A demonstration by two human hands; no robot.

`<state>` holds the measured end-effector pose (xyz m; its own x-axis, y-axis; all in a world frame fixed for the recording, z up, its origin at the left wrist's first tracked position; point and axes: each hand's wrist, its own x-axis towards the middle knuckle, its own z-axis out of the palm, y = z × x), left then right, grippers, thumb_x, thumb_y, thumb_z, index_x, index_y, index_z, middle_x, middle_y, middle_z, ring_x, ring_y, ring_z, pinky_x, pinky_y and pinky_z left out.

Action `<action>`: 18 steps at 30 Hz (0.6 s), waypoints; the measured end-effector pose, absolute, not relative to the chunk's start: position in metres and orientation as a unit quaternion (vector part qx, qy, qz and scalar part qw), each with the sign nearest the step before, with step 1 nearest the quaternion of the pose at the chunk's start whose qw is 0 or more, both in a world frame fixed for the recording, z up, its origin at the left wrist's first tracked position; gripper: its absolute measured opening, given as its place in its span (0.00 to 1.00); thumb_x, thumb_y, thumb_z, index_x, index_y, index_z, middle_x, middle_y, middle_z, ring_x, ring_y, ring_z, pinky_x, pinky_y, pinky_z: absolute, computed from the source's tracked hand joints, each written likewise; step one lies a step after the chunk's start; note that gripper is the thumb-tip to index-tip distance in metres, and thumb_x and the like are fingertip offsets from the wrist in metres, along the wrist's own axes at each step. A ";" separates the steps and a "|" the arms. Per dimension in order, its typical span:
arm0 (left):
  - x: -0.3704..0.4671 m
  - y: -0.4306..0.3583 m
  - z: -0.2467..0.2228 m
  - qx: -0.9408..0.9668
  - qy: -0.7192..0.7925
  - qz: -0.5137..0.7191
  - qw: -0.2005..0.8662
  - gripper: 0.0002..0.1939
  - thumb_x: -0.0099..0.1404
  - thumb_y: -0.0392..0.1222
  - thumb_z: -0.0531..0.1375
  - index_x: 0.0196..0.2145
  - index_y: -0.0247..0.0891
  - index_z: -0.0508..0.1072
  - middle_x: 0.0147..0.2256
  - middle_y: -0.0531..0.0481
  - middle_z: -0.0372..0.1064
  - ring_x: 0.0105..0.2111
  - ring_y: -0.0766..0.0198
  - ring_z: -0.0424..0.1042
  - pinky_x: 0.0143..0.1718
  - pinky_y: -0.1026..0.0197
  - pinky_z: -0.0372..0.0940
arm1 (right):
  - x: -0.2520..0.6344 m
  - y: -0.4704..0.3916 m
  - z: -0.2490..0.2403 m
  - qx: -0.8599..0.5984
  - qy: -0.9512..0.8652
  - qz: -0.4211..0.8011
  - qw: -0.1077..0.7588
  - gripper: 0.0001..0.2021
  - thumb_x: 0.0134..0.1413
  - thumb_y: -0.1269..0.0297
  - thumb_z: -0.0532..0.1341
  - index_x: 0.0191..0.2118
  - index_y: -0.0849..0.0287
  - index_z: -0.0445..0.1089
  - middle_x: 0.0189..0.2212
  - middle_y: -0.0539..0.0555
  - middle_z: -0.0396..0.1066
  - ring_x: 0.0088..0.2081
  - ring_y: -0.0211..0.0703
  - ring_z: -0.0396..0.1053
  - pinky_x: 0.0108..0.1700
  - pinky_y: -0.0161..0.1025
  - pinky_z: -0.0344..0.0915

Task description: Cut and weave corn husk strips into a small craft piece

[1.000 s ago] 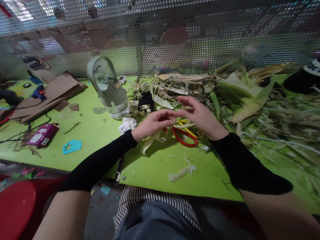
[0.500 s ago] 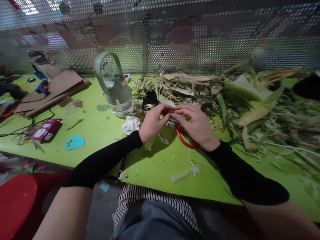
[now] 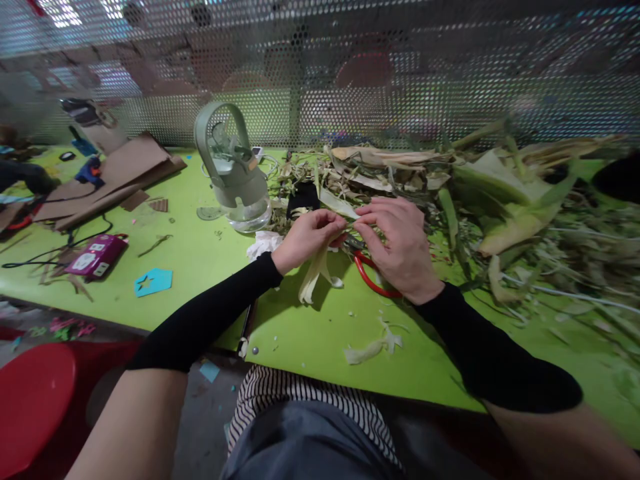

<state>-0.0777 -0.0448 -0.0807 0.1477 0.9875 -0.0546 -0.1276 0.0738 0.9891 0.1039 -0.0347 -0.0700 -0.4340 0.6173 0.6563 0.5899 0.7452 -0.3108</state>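
Between the thumb and fingers of my left hand [image 3: 309, 239] is a pale corn husk strip [image 3: 314, 277], its loose end hanging below toward the table. Close by on the right, my right hand [image 3: 395, 243] has its thumb and fingertips pinched at the strip's other end; the exact contact is partly hidden. Under the right hand lies a red-handled cutting tool [image 3: 371, 280], probably scissors, its metal part mostly covered. A torn husk scrap [image 3: 367, 352] rests on the green table [image 3: 310, 333] in front of my hands.
Behind my hands spreads a heap of dried husks [image 3: 390, 173], with larger leaves [image 3: 505, 193] to the right. A green-lidded bottle [image 3: 233, 180] stands left, beside crumpled tissue [image 3: 263, 245]. Farther left are a purple box [image 3: 97, 257], a blue paper piece [image 3: 153, 283] and cardboard [image 3: 120, 173].
My hands have drawn slightly apart, the right fingers lifting and opening out a little. More of the husk strip now shows hanging under my left hand.
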 end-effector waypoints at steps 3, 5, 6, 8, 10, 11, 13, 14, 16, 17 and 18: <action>-0.080 -0.046 -0.077 0.442 0.442 0.454 0.636 0.09 0.74 0.35 0.60 0.33 0.34 0.70 0.30 0.51 0.76 0.28 0.71 0.76 0.42 0.60 0.73 | 0.104 -0.036 -0.066 -0.384 -0.840 0.033 0.382 0.12 0.69 0.56 0.56 0.35 0.49 0.74 0.47 0.56 0.82 0.58 0.61 0.72 0.65 0.64 0.59; -0.079 -0.048 -0.075 0.427 0.449 0.442 0.649 0.09 0.75 0.35 0.59 0.33 0.34 0.69 0.32 0.49 0.77 0.29 0.70 0.77 0.44 0.57 0.74 | 0.104 -0.036 -0.064 -0.389 -0.836 0.037 0.385 0.12 0.68 0.56 0.56 0.36 0.49 0.75 0.48 0.56 0.81 0.59 0.62 0.72 0.65 0.65 0.59; -0.079 -0.049 -0.074 0.422 0.453 0.441 0.650 0.10 0.75 0.35 0.58 0.33 0.34 0.69 0.32 0.49 0.77 0.29 0.69 0.76 0.44 0.57 0.74 | 0.104 -0.036 -0.064 -0.391 -0.834 0.038 0.387 0.12 0.68 0.56 0.56 0.36 0.49 0.75 0.48 0.56 0.81 0.58 0.62 0.72 0.64 0.66 0.59; -0.076 -0.051 -0.072 0.415 0.458 0.444 0.648 0.10 0.76 0.35 0.56 0.33 0.35 0.67 0.31 0.50 0.76 0.29 0.70 0.76 0.44 0.57 0.74 | 0.104 -0.036 -0.064 -0.391 -0.832 0.039 0.391 0.12 0.68 0.56 0.56 0.36 0.49 0.75 0.47 0.57 0.81 0.58 0.62 0.73 0.64 0.65 0.60; -0.073 -0.052 -0.070 0.412 0.463 0.459 0.637 0.11 0.77 0.35 0.55 0.33 0.36 0.65 0.30 0.52 0.74 0.30 0.70 0.75 0.43 0.59 0.74 | 0.104 -0.037 -0.064 -0.388 -0.832 0.043 0.394 0.12 0.68 0.55 0.56 0.36 0.49 0.75 0.47 0.57 0.82 0.58 0.62 0.73 0.64 0.65 0.60; -0.072 -0.053 -0.069 0.410 0.467 0.467 0.629 0.11 0.77 0.36 0.54 0.33 0.37 0.64 0.30 0.52 0.73 0.30 0.70 0.75 0.42 0.60 0.74 | 0.103 -0.037 -0.064 -0.386 -0.832 0.046 0.395 0.12 0.68 0.55 0.56 0.35 0.49 0.75 0.47 0.57 0.82 0.58 0.62 0.72 0.64 0.65 0.60; -0.070 -0.053 -0.070 0.410 0.477 0.480 0.612 0.11 0.77 0.36 0.53 0.34 0.38 0.62 0.30 0.54 0.71 0.29 0.70 0.74 0.39 0.61 0.73 | 0.102 -0.038 -0.064 -0.382 -0.833 0.051 0.397 0.12 0.67 0.55 0.57 0.34 0.49 0.75 0.45 0.57 0.82 0.58 0.63 0.72 0.64 0.65 0.59; -0.070 -0.052 -0.070 0.411 0.484 0.482 0.603 0.11 0.77 0.36 0.53 0.34 0.38 0.62 0.30 0.54 0.70 0.29 0.70 0.73 0.38 0.61 0.73 | 0.102 -0.038 -0.064 -0.381 -0.832 0.053 0.399 0.12 0.67 0.55 0.57 0.34 0.49 0.74 0.44 0.57 0.82 0.57 0.63 0.72 0.64 0.66 0.58; -0.071 -0.051 -0.074 0.438 0.505 0.473 0.574 0.10 0.77 0.36 0.52 0.34 0.39 0.61 0.31 0.55 0.68 0.29 0.69 0.72 0.37 0.60 0.71 | 0.102 -0.037 -0.065 -0.380 -0.831 0.054 0.403 0.12 0.67 0.56 0.57 0.34 0.49 0.75 0.43 0.57 0.82 0.57 0.63 0.73 0.64 0.66 0.58; -0.072 -0.050 -0.075 0.470 0.519 0.460 0.546 0.10 0.76 0.35 0.53 0.34 0.39 0.62 0.31 0.55 0.67 0.29 0.69 0.70 0.37 0.61 0.69 | 0.102 -0.036 -0.066 -0.381 -0.830 0.051 0.404 0.12 0.67 0.56 0.57 0.34 0.49 0.75 0.43 0.57 0.82 0.57 0.63 0.72 0.63 0.66 0.59; -0.074 -0.050 -0.077 0.513 0.531 0.443 0.508 0.10 0.75 0.35 0.54 0.33 0.38 0.62 0.31 0.55 0.66 0.29 0.69 0.68 0.38 0.61 0.67 | 0.103 -0.035 -0.067 -0.387 -0.828 0.042 0.403 0.12 0.68 0.56 0.57 0.35 0.50 0.76 0.44 0.58 0.82 0.57 0.64 0.72 0.62 0.66 0.59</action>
